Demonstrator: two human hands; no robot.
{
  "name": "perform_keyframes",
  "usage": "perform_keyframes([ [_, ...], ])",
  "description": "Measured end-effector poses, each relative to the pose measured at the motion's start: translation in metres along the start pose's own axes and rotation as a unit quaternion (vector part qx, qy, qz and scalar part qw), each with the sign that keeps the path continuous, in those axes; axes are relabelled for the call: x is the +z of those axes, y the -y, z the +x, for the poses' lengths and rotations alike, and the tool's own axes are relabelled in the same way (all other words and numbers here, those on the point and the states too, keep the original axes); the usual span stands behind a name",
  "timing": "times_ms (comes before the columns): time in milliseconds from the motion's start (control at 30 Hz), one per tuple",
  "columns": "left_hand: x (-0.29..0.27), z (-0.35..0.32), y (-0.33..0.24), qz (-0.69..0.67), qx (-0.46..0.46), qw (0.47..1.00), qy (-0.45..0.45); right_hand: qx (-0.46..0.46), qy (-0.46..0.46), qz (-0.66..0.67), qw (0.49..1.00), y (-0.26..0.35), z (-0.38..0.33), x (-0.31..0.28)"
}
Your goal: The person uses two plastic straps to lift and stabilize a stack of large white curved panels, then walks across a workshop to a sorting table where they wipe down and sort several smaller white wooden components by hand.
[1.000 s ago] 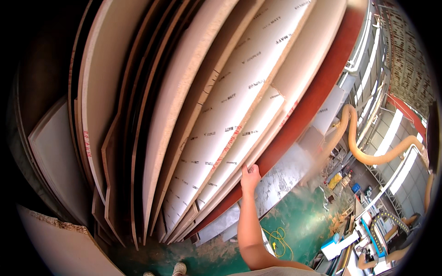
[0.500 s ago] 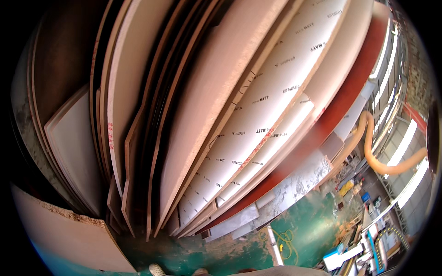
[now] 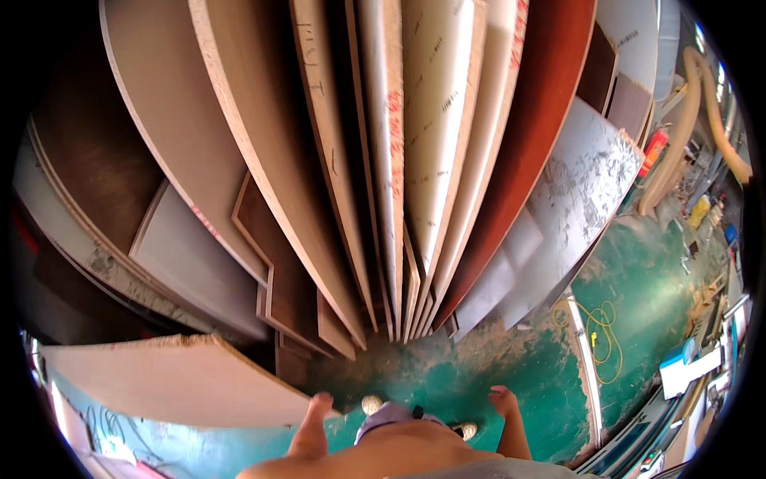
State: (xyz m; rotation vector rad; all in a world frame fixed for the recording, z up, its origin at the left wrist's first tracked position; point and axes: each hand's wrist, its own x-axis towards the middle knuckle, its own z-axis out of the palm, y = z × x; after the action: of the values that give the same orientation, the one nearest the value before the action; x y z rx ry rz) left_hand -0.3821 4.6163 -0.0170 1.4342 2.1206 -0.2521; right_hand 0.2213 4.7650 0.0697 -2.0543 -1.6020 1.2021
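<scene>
My left hand (image 3: pixel 321 403) hangs low by the near corner of a pale board (image 3: pixel 175 383). It overlaps the board's edge in the view; whether they touch I cannot tell, and its fingers are too small to read. On the other side of my body, my right hand (image 3: pixel 503 399) hangs over the green floor, fingers curled, holding nothing. In front of me large sheets stand on edge like a fan. Among them are a white printed board (image 3: pixel 431 144), a red-brown board (image 3: pixel 531 152), a marble-patterned board (image 3: pixel 586 184) and a tan board (image 3: pixel 267 152).
A white bar (image 3: pixel 586 359) and a yellow cable (image 3: pixel 613 351) lie on the green floor (image 3: pixel 638 295) to the right. A red fire extinguisher (image 3: pixel 654 148) and a thick tan hose (image 3: pixel 678 152) are beyond. White-and-blue equipment (image 3: pixel 686 363) stands at the right.
My view has swung so that the boards now stand more upright before me and more floor shows. Both my hands have come into view at the lower edge.
</scene>
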Motion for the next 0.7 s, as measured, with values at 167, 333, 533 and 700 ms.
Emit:
perform_keyframes([
  [167, -0.034, 0.050, -0.090, -0.384, -0.010, 0.910, -0.156, 0.060, -0.044, 0.189, 0.979, -0.110, -0.036, -0.006],
  [333, -0.062, 0.057, -0.180, -0.315, 0.153, 0.937, 0.001, 0.174, 0.012, 0.134, 0.976, -0.285, -0.107, 0.029],
  [533, -0.018, 0.023, -0.335, -0.168, 0.130, 0.965, 0.153, 0.395, -0.092, 0.153, 0.901, -0.338, -0.215, -0.041],
  [700, 0.025, 0.055, -0.449, -0.180, 0.211, 0.920, 0.277, 0.426, -0.224, 0.177, 0.859, -0.376, -0.258, -0.072],
])
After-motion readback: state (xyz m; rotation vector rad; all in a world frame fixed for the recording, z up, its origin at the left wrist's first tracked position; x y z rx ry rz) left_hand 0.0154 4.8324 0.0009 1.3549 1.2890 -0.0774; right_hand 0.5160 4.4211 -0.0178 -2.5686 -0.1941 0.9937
